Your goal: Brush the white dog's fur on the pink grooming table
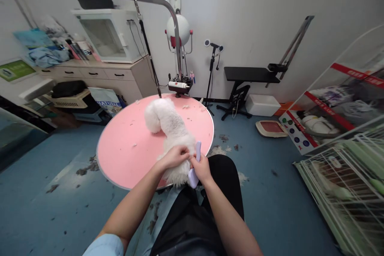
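A fluffy white dog is on a round pink grooming table, its head turned away toward the left and its rear close to me. Held in my right hand is a lavender pet brush, its handle pointing up and its head low beside the dog's rear. My left hand rests on the dog's hindquarters, fingers curled together in the fur. Both hands nearly meet, and the fingertips are partly hidden in the coat.
A metal grooming arm with a hanging black strap rises behind the table. A tool holder with a white bottle is on its post. Hair clumps lie on the blue floor. Wire cages stand at right, cabinets at left.
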`<state>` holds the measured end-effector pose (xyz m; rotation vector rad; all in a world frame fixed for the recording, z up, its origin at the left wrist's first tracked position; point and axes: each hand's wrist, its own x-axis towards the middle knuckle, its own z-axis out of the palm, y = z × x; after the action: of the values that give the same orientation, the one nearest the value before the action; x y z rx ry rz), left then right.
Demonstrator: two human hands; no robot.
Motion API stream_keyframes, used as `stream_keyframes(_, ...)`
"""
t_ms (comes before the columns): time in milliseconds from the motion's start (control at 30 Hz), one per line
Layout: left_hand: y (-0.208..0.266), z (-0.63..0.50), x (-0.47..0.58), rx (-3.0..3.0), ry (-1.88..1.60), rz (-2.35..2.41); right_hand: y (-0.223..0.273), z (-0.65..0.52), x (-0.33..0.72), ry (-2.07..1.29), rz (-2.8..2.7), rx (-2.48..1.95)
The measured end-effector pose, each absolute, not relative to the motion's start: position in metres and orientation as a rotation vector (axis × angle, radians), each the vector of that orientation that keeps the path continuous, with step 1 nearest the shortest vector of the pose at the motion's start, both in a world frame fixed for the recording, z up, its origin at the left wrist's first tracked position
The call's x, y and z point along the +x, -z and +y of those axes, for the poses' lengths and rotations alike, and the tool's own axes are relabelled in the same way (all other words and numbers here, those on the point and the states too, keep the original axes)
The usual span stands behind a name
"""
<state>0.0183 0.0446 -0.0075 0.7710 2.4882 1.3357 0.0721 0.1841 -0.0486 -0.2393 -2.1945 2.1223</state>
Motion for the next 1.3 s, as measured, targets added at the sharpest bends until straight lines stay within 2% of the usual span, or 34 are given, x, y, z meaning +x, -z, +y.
stream_keyframes(133, 0.01, 0.043, 0.02, 0.651, -1.482, 2.379, 0.047, 0.182, 0.069, -2.137, -2.231, -0.188)
stream_keyframes(400, 0.029, 0.037, 0.023, 0.361, -1.551, 2.696, 0.055, 0.187, 0.081, -2.108, -2.288, -0.256)
stream_keyframes(567, 0.004, 0.039, 0.038, 0.494, -1.181, 3.006, 0.061, 0.172, 0.097, -2.218, -2.254, -0.31)
stream_keyframes(633, -0.007, 0.047, 0.047, 0.657, -1.135, 3.112, 0.069, 0.159, 0.115, -2.327, -2.212, -0.34)
stream_keyframes(767, -0.004, 0.054, 0.058, 1.082, -0.755, 2.917, 0.093, 0.147, 0.181, -2.618, -2.322, -0.358)
stream_keyframes(900, 0.019, 0.03, 0.064, 1.126, -0.457, 3.025, 0.094, 0.182, 0.227, -2.848, -2.715, 0.203)
stream_keyframes(1000, 0.034, 0.008, 0.071, 1.166, -0.452, 3.125, 0.076, 0.214, 0.21, -2.666, -2.826, 0.419)
stream_keyframes(1167, 0.058, -0.014, 0.086, 1.09, -0.608, 3.383, 0.045, 0.216, 0.115, -2.297, -2.24, 0.004)
stream_keyframes(1300, 0.07, -0.026, 0.085, 1.09, -0.738, 3.511, 0.03, 0.194, 0.052, -2.021, -2.216, 0.103)
